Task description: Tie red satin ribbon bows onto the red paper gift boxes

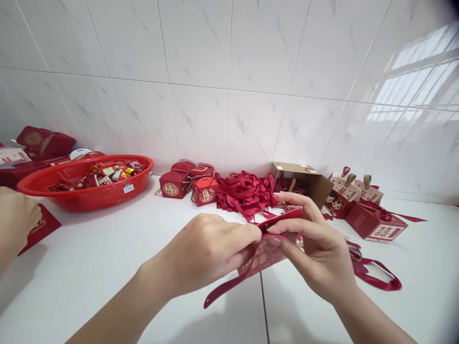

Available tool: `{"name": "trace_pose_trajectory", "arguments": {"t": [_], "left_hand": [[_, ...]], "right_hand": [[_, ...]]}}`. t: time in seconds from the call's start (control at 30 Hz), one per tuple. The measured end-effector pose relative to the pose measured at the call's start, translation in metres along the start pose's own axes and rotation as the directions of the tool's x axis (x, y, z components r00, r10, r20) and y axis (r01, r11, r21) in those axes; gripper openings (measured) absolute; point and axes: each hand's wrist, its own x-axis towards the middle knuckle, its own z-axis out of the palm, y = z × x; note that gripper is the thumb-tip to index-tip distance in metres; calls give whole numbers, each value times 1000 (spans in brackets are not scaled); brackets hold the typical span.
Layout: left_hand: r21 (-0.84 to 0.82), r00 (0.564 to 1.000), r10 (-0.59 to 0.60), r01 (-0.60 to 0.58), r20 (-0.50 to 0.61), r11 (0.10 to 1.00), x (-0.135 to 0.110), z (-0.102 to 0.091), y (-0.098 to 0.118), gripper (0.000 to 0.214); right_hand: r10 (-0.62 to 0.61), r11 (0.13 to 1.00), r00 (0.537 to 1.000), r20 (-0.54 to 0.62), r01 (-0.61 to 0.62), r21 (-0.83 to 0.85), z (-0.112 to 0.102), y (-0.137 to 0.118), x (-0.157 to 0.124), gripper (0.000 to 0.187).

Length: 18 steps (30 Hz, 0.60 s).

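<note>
Both my hands are closed on a small red gift box (267, 255), held above the white table. My left hand (211, 248) pinches near its top edge, the fingertips partly hidden behind the box. From under that hand a dark red strap (224, 291) with a small hole at its end hangs down to the left. My right hand (315, 239) grips the upper right part, thumb on the front and fingers over the raised top flap (279, 219). Pale print shows on the box's front face.
A red plastic basket (89, 203) of wrapped sweets stands left, beside another person's hand (16, 224) with a red card. Behind are small red boxes (174, 185), a red ribbon pile (244, 193) and a cardboard box (315, 184). Finished-looking boxes (376, 222) and loose ribbon (380, 282) lie right.
</note>
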Motion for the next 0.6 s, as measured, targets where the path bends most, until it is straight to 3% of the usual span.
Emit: {"name": "trace_pose_trajectory", "arguments": {"t": [0.13,0.27,0.33,0.4,0.6], "left_hand": [[-18,1000,11,-11,23,1000,2,0,3,15],[-66,999,-15,17,33,998,4,-3,6,24],[-65,995,-63,68,80,996,4,-4,7,25],[-71,985,-109,119,131,990,3,-3,6,24],[-325,990,-127,101,-59,940,5,-2,1,31]], "right_hand": [[-21,1000,999,-41,22,8,2,2,0,18],[58,986,986,-159,-32,167,6,5,0,40],[142,968,987,-75,-123,219,6,6,-1,39],[213,946,977,11,-209,249,5,7,-1,25],[243,946,964,-109,-211,247,0,8,1,18]]}}
